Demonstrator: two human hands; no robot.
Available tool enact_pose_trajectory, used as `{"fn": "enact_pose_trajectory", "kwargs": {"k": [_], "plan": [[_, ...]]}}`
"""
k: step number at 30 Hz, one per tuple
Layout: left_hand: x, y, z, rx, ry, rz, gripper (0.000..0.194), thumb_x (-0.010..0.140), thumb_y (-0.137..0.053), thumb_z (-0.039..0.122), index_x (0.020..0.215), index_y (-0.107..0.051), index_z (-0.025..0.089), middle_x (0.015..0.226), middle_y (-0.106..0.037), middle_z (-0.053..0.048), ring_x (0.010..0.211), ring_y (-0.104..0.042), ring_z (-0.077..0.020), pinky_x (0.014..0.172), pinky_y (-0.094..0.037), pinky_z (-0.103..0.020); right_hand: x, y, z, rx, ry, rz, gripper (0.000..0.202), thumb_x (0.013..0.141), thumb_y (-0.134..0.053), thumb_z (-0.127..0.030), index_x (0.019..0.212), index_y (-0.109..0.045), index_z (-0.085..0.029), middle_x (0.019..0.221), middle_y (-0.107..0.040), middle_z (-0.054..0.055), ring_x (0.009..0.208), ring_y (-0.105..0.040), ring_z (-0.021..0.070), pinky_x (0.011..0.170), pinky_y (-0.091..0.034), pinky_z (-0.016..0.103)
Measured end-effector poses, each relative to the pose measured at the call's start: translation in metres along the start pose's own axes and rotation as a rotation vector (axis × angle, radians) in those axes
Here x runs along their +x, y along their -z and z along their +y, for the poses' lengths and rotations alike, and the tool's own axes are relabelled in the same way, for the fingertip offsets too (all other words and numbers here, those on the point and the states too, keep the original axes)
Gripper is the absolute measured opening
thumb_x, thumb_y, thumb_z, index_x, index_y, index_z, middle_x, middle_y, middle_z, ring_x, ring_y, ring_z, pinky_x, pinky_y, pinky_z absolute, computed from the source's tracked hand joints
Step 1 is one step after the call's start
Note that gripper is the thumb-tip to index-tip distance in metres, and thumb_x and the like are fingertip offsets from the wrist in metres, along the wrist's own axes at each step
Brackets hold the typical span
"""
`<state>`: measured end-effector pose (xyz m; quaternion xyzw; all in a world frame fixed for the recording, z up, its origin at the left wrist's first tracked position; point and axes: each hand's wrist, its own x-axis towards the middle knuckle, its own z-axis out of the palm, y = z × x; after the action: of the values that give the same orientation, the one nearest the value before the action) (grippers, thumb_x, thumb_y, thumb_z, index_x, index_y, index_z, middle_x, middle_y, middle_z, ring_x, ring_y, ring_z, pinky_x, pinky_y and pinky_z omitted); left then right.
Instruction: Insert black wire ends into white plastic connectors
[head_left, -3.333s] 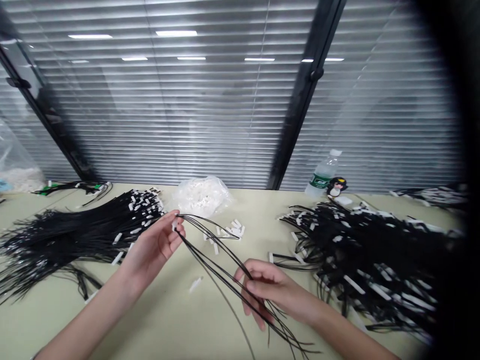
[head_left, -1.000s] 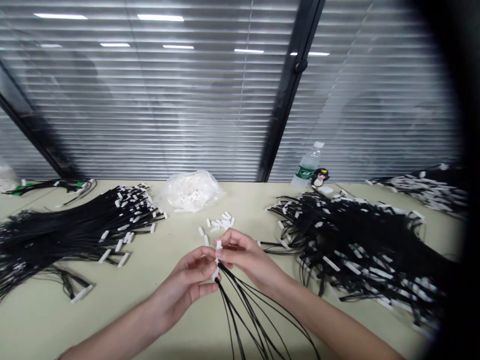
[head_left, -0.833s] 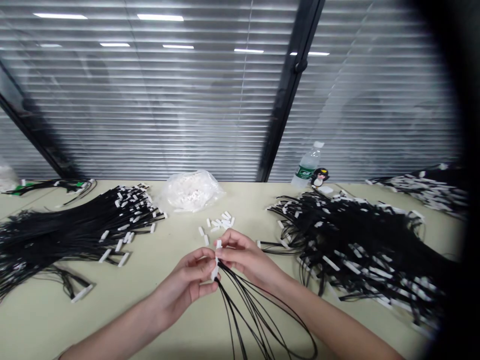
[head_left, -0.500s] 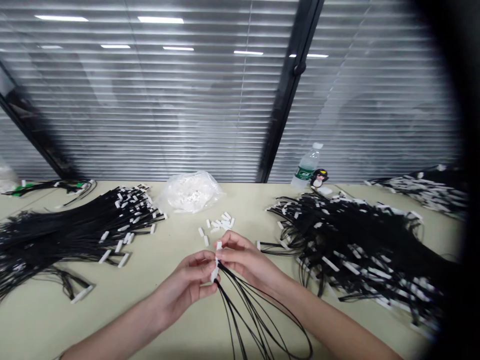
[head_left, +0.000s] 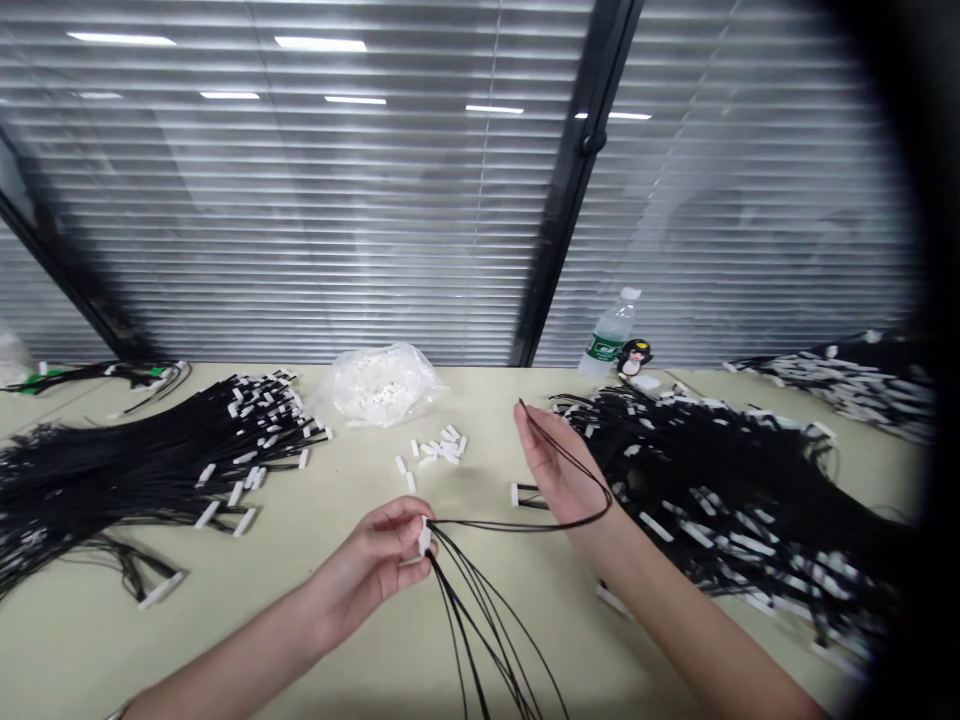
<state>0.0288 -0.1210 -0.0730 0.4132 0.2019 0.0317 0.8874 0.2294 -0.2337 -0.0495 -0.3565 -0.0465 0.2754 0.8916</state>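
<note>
My left hand [head_left: 394, 545] pinches a white connector [head_left: 424, 537] between thumb and fingers, low over the middle of the table. Black wires [head_left: 480, 600] fan out of this connector, most of them hanging down toward the near edge. A pair or so of the wires [head_left: 517, 526] runs right, loops over at my right wrist and bends back to the fingertips of my right hand [head_left: 559, 465]. That hand is raised, its fingers closed on these wires; their ends are too small to make out. Several loose white connectors [head_left: 442, 447] lie beyond my hands.
A clear plastic bag [head_left: 381, 385] of small white parts sits at the back. Bundles of black wires with white connectors lie left [head_left: 150, 460] and right [head_left: 720, 480]. A water bottle [head_left: 609, 335] and a penguin figure [head_left: 634, 358] stand before the window blinds [head_left: 337, 220].
My right hand has moved away from the left hand, up and to the right, drawing some wires out sideways. My left hand keeps the connector in nearly the same spot.
</note>
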Motion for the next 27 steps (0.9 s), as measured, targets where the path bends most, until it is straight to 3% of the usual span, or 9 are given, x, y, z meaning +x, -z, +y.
{"fn": "enact_pose_trajectory", "kwargs": {"k": [7,10,14,17,21,27], "plan": [[0.001,-0.001,0.002,-0.259,-0.035,0.100,0.015,0.076,-0.060,0.006,0.089,-0.058,0.013,0.082,-0.055,-0.004,0.073,-0.059,-0.0089,0.064,-0.050,-0.014,0.006,0.007,0.009,0.088,-0.107,0.140,0.011,0.074,-0.055,-0.005,0.070,-0.057,-0.015,0.077,-0.063,0.002,0.084,-0.062,0.0081,0.086,-0.050,0.015],[0.002,0.004,0.002,-0.353,-0.078,0.114,0.019,0.076,-0.055,0.000,0.091,-0.057,0.012,0.082,-0.054,-0.005,0.071,-0.059,-0.0079,0.061,-0.051,-0.013,0.007,0.007,0.015,0.090,-0.159,0.126,0.014,0.075,-0.050,-0.001,0.072,-0.057,-0.013,0.081,-0.063,0.004,0.086,-0.063,0.0085,0.084,-0.051,0.014],[0.004,0.010,0.000,-0.388,-0.172,0.116,0.028,0.077,-0.050,-0.004,0.100,-0.055,0.013,0.086,-0.055,-0.006,0.071,-0.059,-0.0078,0.062,-0.052,-0.014,-0.005,0.002,0.019,0.070,-0.269,-0.004,0.029,0.067,-0.056,0.005,0.092,-0.060,-0.010,0.090,-0.062,0.007,0.093,-0.061,0.0110,0.086,-0.049,0.015],[0.005,0.011,0.000,-0.335,-0.204,0.106,0.032,0.076,-0.052,-0.003,0.102,-0.055,0.015,0.083,-0.055,-0.004,0.068,-0.058,-0.0080,0.059,-0.052,-0.014,-0.017,-0.003,0.019,0.039,-0.331,-0.197,0.045,0.065,-0.060,0.005,0.106,-0.058,-0.012,0.089,-0.061,0.005,0.090,-0.061,0.0110,0.092,-0.047,0.023],[0.003,0.007,0.002,-0.238,-0.199,0.105,0.028,0.071,-0.059,-0.003,0.093,-0.059,0.015,0.077,-0.055,-0.001,0.060,-0.055,-0.0055,0.052,-0.048,-0.011,-0.026,-0.006,0.018,-0.018,-0.276,-0.468,0.033,0.068,-0.065,-0.004,0.097,-0.061,-0.018,0.092,-0.061,0.001,0.105,-0.055,0.0168,0.101,-0.038,0.037],[-0.003,0.000,-0.003,-0.001,-0.080,0.098,0.018,0.074,-0.066,0.016,0.091,-0.063,0.015,0.079,-0.059,-0.003,0.068,-0.058,-0.0074,0.060,-0.048,-0.013,-0.033,-0.008,0.022,-0.081,-0.268,-0.492,0.022,0.072,-0.068,-0.021,0.091,-0.058,-0.020,0.097,-0.058,0.000,0.105,-0.055,0.0177,0.100,-0.036,0.036]]}}
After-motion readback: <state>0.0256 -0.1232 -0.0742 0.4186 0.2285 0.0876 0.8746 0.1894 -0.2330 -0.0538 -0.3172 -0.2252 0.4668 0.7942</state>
